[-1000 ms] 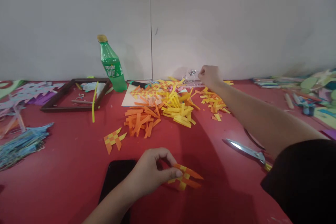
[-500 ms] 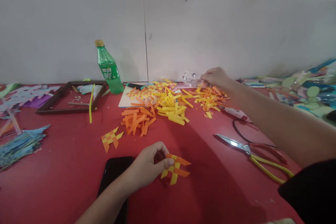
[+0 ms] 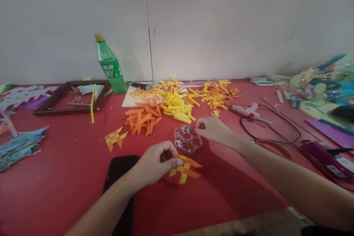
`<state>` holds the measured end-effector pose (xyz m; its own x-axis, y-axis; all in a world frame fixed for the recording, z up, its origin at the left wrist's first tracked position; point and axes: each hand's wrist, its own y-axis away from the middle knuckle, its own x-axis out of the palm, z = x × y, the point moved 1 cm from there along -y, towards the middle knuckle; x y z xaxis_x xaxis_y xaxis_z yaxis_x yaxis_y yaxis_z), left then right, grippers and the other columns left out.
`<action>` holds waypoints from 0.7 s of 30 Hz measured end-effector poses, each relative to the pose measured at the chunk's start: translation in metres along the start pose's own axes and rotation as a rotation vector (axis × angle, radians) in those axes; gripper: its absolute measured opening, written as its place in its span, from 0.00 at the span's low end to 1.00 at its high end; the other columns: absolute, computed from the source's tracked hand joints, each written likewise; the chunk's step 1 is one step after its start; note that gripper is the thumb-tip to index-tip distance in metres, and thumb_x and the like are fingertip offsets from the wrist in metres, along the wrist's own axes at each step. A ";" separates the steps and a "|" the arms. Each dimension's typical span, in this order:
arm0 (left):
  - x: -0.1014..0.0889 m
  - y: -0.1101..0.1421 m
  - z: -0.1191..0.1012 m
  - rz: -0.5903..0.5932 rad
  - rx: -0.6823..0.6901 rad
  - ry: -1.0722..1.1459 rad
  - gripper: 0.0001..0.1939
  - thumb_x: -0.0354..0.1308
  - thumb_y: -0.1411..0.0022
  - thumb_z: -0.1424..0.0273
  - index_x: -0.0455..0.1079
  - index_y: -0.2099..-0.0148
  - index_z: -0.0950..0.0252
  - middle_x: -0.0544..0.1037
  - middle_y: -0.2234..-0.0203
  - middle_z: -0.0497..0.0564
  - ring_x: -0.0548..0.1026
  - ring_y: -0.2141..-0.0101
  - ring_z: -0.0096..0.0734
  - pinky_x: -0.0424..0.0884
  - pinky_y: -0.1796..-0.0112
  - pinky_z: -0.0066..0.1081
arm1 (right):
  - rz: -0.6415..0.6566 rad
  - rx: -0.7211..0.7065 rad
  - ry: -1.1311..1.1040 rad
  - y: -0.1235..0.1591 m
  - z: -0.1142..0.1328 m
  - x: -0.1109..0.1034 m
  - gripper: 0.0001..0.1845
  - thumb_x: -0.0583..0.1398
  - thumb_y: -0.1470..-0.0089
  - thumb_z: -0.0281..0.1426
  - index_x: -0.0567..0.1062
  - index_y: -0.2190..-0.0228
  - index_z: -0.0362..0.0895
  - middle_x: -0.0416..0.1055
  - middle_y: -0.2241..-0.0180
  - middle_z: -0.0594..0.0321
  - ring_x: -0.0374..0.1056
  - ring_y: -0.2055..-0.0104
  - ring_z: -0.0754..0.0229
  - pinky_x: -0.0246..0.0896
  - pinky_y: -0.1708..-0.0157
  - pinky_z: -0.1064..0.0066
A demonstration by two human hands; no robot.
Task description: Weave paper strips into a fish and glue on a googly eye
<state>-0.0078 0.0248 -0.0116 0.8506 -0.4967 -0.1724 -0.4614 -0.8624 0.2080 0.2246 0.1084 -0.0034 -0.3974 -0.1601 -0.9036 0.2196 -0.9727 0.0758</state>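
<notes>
Between the thumb and fingers of my left hand point(image 3: 156, 164) is a woven paper fish point(image 3: 184, 167) in orange and yellow, its pointed strips facing right. My right hand point(image 3: 211, 129) pinches the edge of a clear flower-shaped compartment box point(image 3: 188, 139), just beyond the fish. Small black-and-white pieces like googly eyes lie in its compartments. A second woven paper fish point(image 3: 114, 139) lies flat on the red table to the left. Under my left forearm is a black phone point(image 3: 121, 171), partly hidden.
Orange strips point(image 3: 142, 120) and yellow strips point(image 3: 179, 108) are heaped at the middle back. A green bottle point(image 3: 110, 68) stands behind a brown frame point(image 3: 41, 111). At right are a pink glue gun point(image 3: 247, 110), its black cord, a red plier handle point(image 3: 273, 145) and a magenta device point(image 3: 326, 158).
My right hand has brought the clear box from the back of the table toward me, near the fish. My left hand keeps hold of the paper fish. The view has shifted slightly.
</notes>
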 end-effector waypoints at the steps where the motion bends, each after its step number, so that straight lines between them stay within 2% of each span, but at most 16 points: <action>1: 0.000 0.000 -0.002 -0.004 -0.007 0.001 0.12 0.62 0.42 0.62 0.65 0.69 0.63 0.71 0.75 0.44 0.68 0.73 0.27 0.62 0.71 0.27 | -0.030 -0.001 0.009 0.004 0.000 0.003 0.06 0.60 0.53 0.29 0.73 0.79 0.44 0.75 0.78 0.63 0.70 0.75 0.61 0.57 0.76 0.73; 4: -0.001 0.001 -0.005 -0.049 0.015 -0.024 0.12 0.63 0.42 0.61 0.66 0.68 0.63 0.73 0.75 0.45 0.69 0.73 0.28 0.63 0.70 0.28 | -0.166 -0.009 0.033 0.022 0.006 0.005 0.05 0.59 0.48 0.33 0.74 0.72 0.45 0.76 0.72 0.60 0.70 0.71 0.59 0.58 0.73 0.71; 6: -0.001 0.000 -0.005 -0.088 0.056 -0.057 0.11 0.63 0.41 0.62 0.67 0.68 0.63 0.72 0.75 0.45 0.69 0.73 0.28 0.64 0.70 0.28 | -0.269 -0.084 -0.045 0.038 0.014 0.006 0.08 0.58 0.43 0.37 0.73 0.67 0.46 0.75 0.69 0.60 0.69 0.69 0.59 0.60 0.72 0.70; 8: -0.002 0.000 -0.005 -0.123 0.135 -0.099 0.10 0.64 0.41 0.63 0.69 0.69 0.63 0.72 0.75 0.45 0.69 0.73 0.28 0.64 0.70 0.28 | -0.335 -0.251 -0.236 0.055 0.022 0.009 0.10 0.56 0.39 0.37 0.73 0.67 0.46 0.74 0.70 0.61 0.69 0.71 0.61 0.61 0.72 0.71; 10: -0.003 0.002 -0.005 -0.177 0.290 -0.166 0.09 0.65 0.41 0.64 0.72 0.70 0.63 0.71 0.73 0.46 0.70 0.72 0.28 0.65 0.69 0.28 | -0.343 -0.448 -0.404 0.067 0.026 0.013 0.10 0.55 0.37 0.35 0.74 0.66 0.46 0.74 0.71 0.62 0.69 0.71 0.62 0.63 0.71 0.71; 12: -0.005 0.005 -0.006 -0.253 0.507 -0.264 0.06 0.65 0.41 0.66 0.76 0.69 0.62 0.70 0.72 0.47 0.70 0.71 0.27 0.66 0.69 0.27 | -0.306 -0.585 -0.482 0.072 0.026 0.017 0.09 0.55 0.37 0.32 0.75 0.65 0.46 0.75 0.70 0.62 0.70 0.69 0.62 0.65 0.69 0.71; 15: -0.004 0.015 -0.007 -0.305 0.778 -0.407 0.05 0.62 0.37 0.71 0.78 0.66 0.59 0.69 0.73 0.47 0.69 0.73 0.26 0.66 0.71 0.27 | -0.207 -0.655 -0.607 0.072 0.023 0.021 0.07 0.57 0.39 0.29 0.76 0.63 0.46 0.75 0.68 0.61 0.71 0.66 0.63 0.68 0.65 0.71; 18: 0.000 0.024 -0.012 -0.262 0.911 -0.569 0.07 0.61 0.36 0.71 0.77 0.68 0.58 0.70 0.77 0.46 0.67 0.75 0.26 0.65 0.72 0.29 | -0.024 -0.659 -0.830 0.073 0.023 0.023 0.08 0.59 0.39 0.30 0.77 0.59 0.48 0.75 0.60 0.58 0.73 0.58 0.61 0.70 0.58 0.68; 21: 0.007 0.029 -0.023 -0.189 0.961 -0.778 0.12 0.60 0.36 0.73 0.75 0.73 0.58 0.72 0.81 0.45 0.68 0.77 0.26 0.64 0.76 0.29 | 0.188 -0.635 -1.000 0.078 0.025 0.026 0.15 0.60 0.40 0.30 0.74 0.51 0.51 0.72 0.49 0.55 0.69 0.45 0.58 0.67 0.48 0.62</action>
<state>-0.0098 -0.0018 0.0154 0.6999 -0.0008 -0.7142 -0.6245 -0.4859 -0.6115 0.2090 0.0243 -0.0100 -0.7663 -0.6243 -0.1514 0.6371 -0.7083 -0.3041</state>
